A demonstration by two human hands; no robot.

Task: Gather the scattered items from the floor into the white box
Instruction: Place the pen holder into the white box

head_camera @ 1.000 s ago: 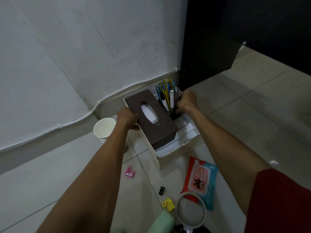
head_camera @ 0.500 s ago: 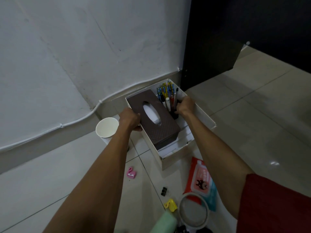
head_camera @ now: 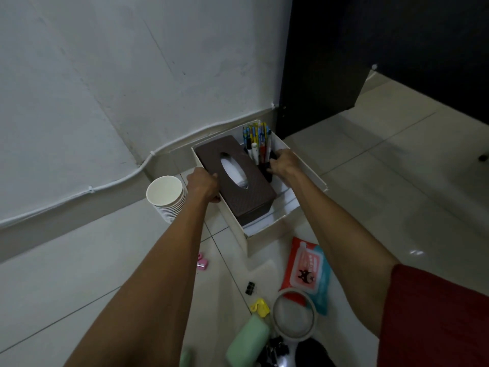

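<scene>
Pale floor tiles meet a white wall, and the white box stands against the skirting beside a dark cabinet. Left hand grips the near-left edge of the brown tissue box, fingers curled over that edge with the thumb below. Right hand closes on the dark pen holder, fingers wrapped round it, tips hidden. Compared with the frame a second earlier, the tissue box lies lower and squarer along the box's left side, on the white papers, and the pen holder with its pens now stands upright at the far end, just beside the tissue box (the shift is small, and part of it may be head movement). Judged from this, the two largest items are as good as seated and only need releasing. Outside the box remain a stack of paper cups touching its left wall, a pink clip, a black binder clip, a yellow clip, a wipes pack, a round mirror overlapping the pack, and a green case; the gathering is therefore well short of done
</scene>
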